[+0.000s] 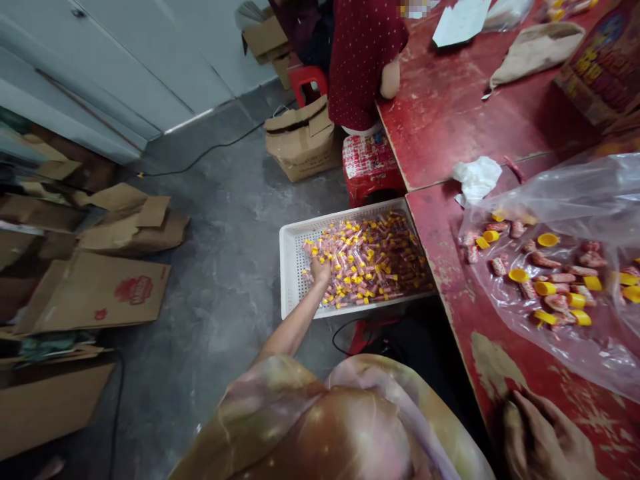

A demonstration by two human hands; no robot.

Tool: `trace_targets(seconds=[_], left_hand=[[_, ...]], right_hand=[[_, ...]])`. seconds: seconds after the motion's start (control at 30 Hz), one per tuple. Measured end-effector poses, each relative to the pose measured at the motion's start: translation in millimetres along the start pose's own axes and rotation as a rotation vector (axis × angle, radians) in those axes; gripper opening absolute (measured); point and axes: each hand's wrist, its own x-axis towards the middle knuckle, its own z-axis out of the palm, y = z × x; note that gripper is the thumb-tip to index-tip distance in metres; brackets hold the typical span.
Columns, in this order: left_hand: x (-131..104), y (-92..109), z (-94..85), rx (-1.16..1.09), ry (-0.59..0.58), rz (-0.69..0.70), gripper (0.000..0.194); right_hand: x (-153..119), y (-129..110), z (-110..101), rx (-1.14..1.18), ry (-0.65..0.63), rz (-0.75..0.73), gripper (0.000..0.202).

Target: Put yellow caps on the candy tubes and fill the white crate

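Observation:
My left hand (321,270) reaches down into a white perforated tray (293,293), at the near left side of a pile of small clear-wrapped pink pieces with yellow caps (360,263). It touches the wrapped pieces; its fingertips are hidden among them, so a grip cannot be made out. My right hand (550,433) rests at the lower right on the red table (450,260), thumb apart from loosely bent fingers, with nothing visible in it. Beyond that hand, a clear plastic bag (505,293) lies on the table with loose pink pieces and yellow caps.
A person in a dotted dark red garment (365,67) sits across the table corner. A red stool (373,167) and a cardboard box (303,140) stand beyond the tray. More cardboard boxes (100,293) line the left. Crumpled white tissue (477,179) and a cloth bag (537,50) lie on the table.

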Motion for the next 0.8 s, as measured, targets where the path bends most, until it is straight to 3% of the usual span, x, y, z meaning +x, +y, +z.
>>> trace_targets(seconds=[0.13,0.27,0.37,0.5,0.67,0.8], left_hand=[[-23.8,-11.1,20.3,0.159,-0.205,0.233,0.021],[-48.7,-9.6,48.2,0.272,-0.455,0.464,0.016],[-53.9,-2.9,66.0,0.316,-0.523,0.538,0.014],[-48.8,9.5,78.5,0.254,-0.521,0.492,0.015],[-51.5,32.0,75.9,0.019,-0.542,0.31,0.01],[-76.0,57.6,59.9,-0.247,-0.721,0.13,0.027]], right_hand=[[0.5,-12.7,0.5,-0.006,0.131,0.062,0.028],[1.7,-22.5,-0.2,-0.045,0.144,0.069,0.023],[2.2,-23.6,0.0,-0.074,0.127,0.066,0.022],[3.5,-23.3,0.6,-0.155,0.11,0.024,0.021],[6.0,-23.8,1.4,-0.278,0.196,-0.103,0.016],[7.4,-22.0,1.1,-0.275,0.191,-0.14,0.016]])
